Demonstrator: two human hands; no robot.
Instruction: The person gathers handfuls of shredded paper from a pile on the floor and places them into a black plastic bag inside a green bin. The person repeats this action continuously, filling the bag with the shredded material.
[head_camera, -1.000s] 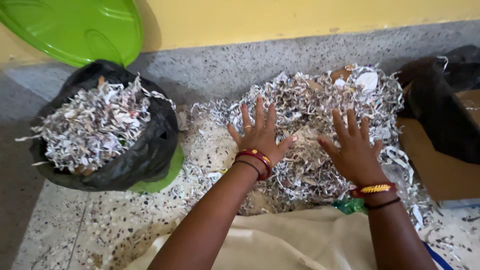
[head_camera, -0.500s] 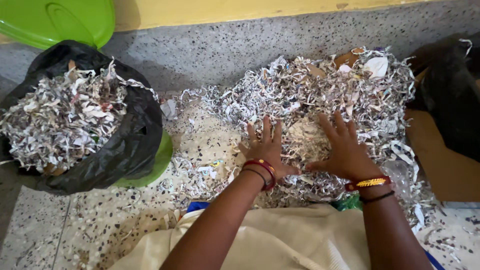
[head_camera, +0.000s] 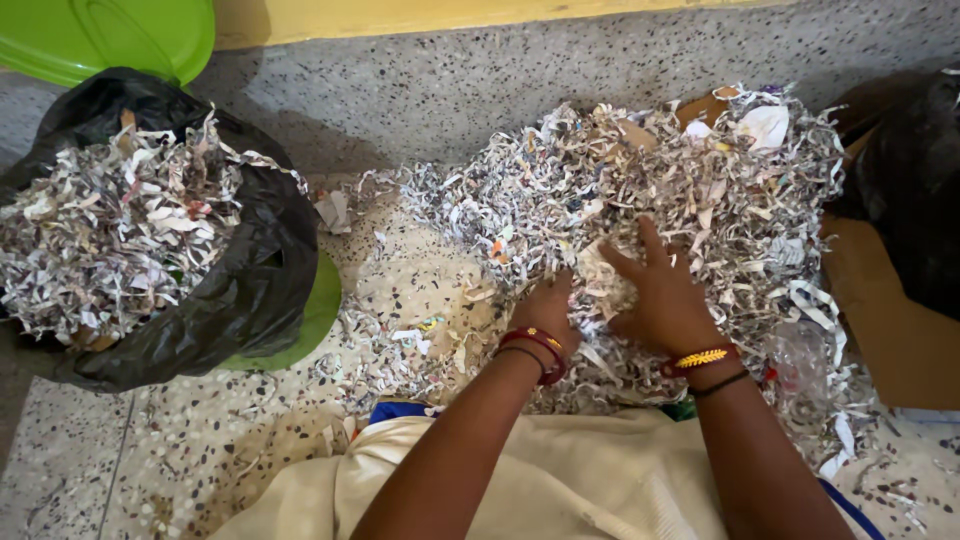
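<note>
1. While both my hands sit in the loose heap of white shredded paper strips (head_camera: 640, 200) on the speckled terrazzo floor (head_camera: 200, 450), I'd call this the gathering step.
2. Left hand (head_camera: 548, 312) is curled, fingers buried in shreds; right hand (head_camera: 655, 300) is half-cupped, fingers spread over a clump.
3. Black plastic bag stuffed with shreds (head_camera: 150, 250) sits well apart on my left.
4. Next move probably needs a firm two-handed scoop, or strips spill.

You get soft, even daylight and a sharp picture across the frame. The black bag (head_camera: 235, 300) throws a faint shadow up the grey wall (head_camera: 420, 90). No glare; only slight stretching at the edges.
</note>
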